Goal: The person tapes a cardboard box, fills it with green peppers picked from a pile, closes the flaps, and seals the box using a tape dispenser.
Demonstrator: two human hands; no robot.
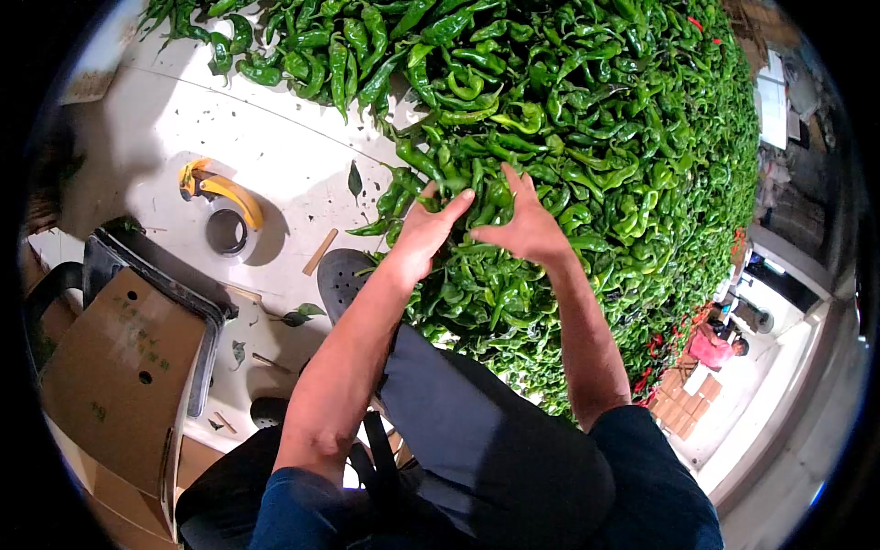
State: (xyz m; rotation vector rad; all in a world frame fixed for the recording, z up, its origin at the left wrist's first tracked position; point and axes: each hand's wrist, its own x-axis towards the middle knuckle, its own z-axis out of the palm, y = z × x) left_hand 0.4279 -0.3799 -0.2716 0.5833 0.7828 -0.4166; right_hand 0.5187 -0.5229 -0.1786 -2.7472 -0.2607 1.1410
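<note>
So the green peppers (632, 174) are right under my hands, a massive heap that runs out past my fingertips and way off to my right, with a few of them lying in the gap between my palms. My right hand (530, 227) is open, thumb well apart from the fingers, palm turned toward my other hand and fingertips up against the peppers. My left hand (423, 236) has its thumb sticking out over the heap, but most of the fingers are buried behind peppers, so honestly can't tell if they've got hold of one.

Just left of my left hand there's bare white floor (302, 174) with a dark leaf (355, 181) on it, plus bits of scrap. Further left of that hand sits a tape dispenser (240, 196) with a yellow-orange handle and a roll on it. Back toward me from the left hand is my grey shoe (341, 278), holes and all, with a small brown strip (320, 252) lying near it. Well off to the left and closer to my body there's a big piece of cardboard (119, 353) with two holes and green print.

Far out to the right of my right hand, past some red peppers (654, 345), there's another person (710, 348) in a pink top, next to brown boxes (687, 399)
</note>
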